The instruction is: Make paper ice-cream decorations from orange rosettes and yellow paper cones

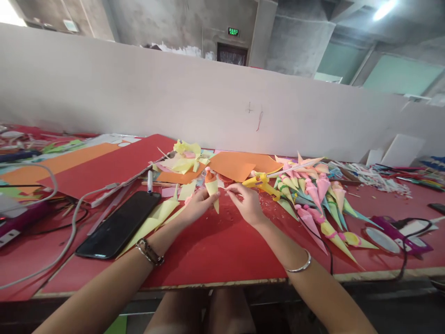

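Observation:
My left hand [199, 204] is closed on a small pale yellow paper cone [212, 187], its point downward and an orange piece at its top. Just to the right, my right hand [246, 202] has thumb and forefinger pinched together near the cone; whatever lies between the fingertips is too small to make out. Behind my right hand a yellow glue gun [261, 183] lies on the red table. To the right is a heap of finished-looking paper cones [318, 190] in pink, yellow, green and blue.
A black phone [120, 225] and yellow paper sheets [156, 215] lie left of my hands. Orange paper [232, 165] and crumpled yellow paper [184, 157] are at the back. Purple power strips [399, 235] with cables stand on both sides. A white partition [194, 102] closes the far edge.

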Tool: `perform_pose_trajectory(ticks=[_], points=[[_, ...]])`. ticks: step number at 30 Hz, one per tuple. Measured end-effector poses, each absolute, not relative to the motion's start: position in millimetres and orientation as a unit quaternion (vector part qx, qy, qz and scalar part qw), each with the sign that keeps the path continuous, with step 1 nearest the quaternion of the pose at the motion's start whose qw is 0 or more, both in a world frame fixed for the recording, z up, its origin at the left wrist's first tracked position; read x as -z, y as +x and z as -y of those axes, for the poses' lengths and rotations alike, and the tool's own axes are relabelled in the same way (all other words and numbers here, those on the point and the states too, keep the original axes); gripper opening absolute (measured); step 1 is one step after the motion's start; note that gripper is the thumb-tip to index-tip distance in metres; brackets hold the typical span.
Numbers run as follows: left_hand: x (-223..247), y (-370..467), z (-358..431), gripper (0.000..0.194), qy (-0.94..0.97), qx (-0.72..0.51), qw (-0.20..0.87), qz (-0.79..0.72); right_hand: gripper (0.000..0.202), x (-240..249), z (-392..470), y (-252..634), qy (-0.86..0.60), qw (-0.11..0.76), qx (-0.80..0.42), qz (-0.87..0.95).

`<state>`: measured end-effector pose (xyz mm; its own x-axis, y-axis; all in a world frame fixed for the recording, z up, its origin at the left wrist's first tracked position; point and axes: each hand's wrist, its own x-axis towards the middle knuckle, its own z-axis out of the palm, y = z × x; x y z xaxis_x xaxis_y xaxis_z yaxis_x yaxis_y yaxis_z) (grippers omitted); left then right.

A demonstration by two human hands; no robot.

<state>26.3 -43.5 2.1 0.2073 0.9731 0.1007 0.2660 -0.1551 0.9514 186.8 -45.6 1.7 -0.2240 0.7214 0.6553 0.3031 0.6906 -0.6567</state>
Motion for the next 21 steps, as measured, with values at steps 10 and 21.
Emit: perform_pose_trajectory(ticks=[10,21], points=[[-13.2,21.3,44.3,0.027,0.630,-0.431,0.390,-0.515,0.008,1.2,48.8,186.3,-0.333,0.491,-0.206,0.779],[-9.6,37.7,59.1,0.027,0.705,-0.308,0.466,-0.438,0.008,-5.9,51.0,190.9,-0.338,0.554,-0.198,0.734]])
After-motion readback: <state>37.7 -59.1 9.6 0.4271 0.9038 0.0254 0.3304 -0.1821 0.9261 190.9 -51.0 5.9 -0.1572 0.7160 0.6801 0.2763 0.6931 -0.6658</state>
